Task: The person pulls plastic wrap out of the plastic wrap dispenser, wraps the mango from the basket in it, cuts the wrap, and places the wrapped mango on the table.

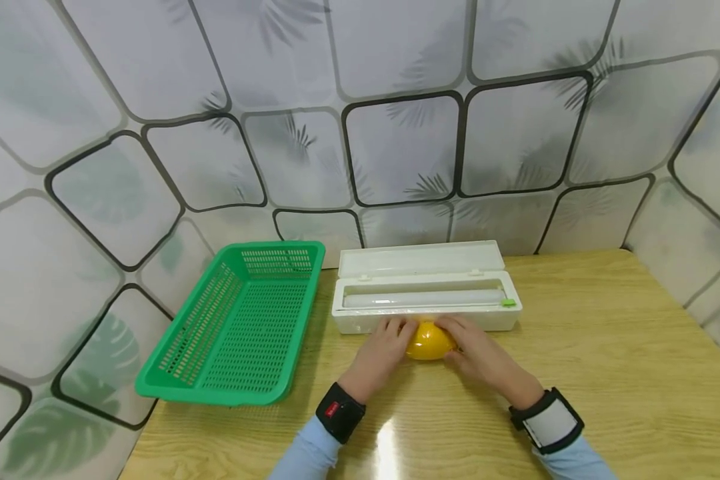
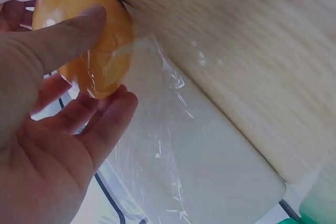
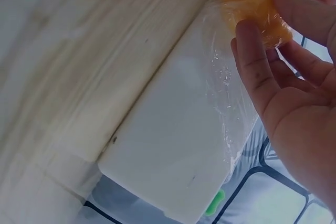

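A smooth, rounded yellow-orange object (image 1: 430, 342), perhaps a fruit, is held between both hands against the front of a white cling film box (image 1: 492, 322). Clear cling film (image 2: 176, 182) lies over its surface and stretches along the box in the wrist views. My left hand (image 1: 384, 351) grips its left side, thumb laid across it and fingers curled beneath in the left wrist view. On the opposite side my right hand (image 1: 485, 357) holds it with thumb and bent fingers (image 3: 254, 61). Inside the box, whose lid (image 1: 420, 259) is raised, lies a film roll (image 1: 423, 299).
A green plastic basket (image 1: 297, 327) stands on the left of the wooden table (image 1: 624, 373). A small green piece (image 1: 508, 303) sits at the box's right end. Behind the box rises a patterned wall (image 1: 402, 153).
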### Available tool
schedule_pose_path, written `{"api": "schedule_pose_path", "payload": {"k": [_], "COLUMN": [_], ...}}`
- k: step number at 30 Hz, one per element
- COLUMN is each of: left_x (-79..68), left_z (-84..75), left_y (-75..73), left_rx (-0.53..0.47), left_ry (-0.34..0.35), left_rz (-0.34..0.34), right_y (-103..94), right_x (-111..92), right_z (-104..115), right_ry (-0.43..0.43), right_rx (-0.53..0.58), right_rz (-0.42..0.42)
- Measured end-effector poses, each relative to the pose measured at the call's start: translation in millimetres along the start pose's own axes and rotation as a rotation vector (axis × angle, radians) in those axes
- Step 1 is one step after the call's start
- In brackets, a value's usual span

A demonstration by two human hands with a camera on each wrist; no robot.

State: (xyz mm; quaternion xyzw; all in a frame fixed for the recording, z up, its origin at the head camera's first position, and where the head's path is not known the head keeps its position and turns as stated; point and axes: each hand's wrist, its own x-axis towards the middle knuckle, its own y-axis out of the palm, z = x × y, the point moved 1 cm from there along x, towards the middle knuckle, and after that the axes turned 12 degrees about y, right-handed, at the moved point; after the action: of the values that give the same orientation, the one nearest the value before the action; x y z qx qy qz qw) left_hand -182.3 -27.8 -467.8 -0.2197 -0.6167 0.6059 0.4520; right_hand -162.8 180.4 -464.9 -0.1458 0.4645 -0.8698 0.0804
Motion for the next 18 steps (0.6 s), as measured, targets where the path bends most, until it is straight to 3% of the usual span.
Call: {"api": "schedule_pose_path", "payload": {"k": [8, 18], "left_x": [-2.7, -7.3], "left_z": [6.2, 15.6], "left_y": [-5.3, -7.6], "left_rx": [-0.178, -0.401], "left_ry": [-0.033, -0.056], "left_rz": [0.072, 0.099], "right_y": [-0.9, -2.1], "right_x": [0.5, 1.0], "right_z": [-3.1, -4.9], "right_ry": [-0.030, 0.037], "right_rx": [0.079, 0.154], "right_rz": [0.018, 0.088]}}
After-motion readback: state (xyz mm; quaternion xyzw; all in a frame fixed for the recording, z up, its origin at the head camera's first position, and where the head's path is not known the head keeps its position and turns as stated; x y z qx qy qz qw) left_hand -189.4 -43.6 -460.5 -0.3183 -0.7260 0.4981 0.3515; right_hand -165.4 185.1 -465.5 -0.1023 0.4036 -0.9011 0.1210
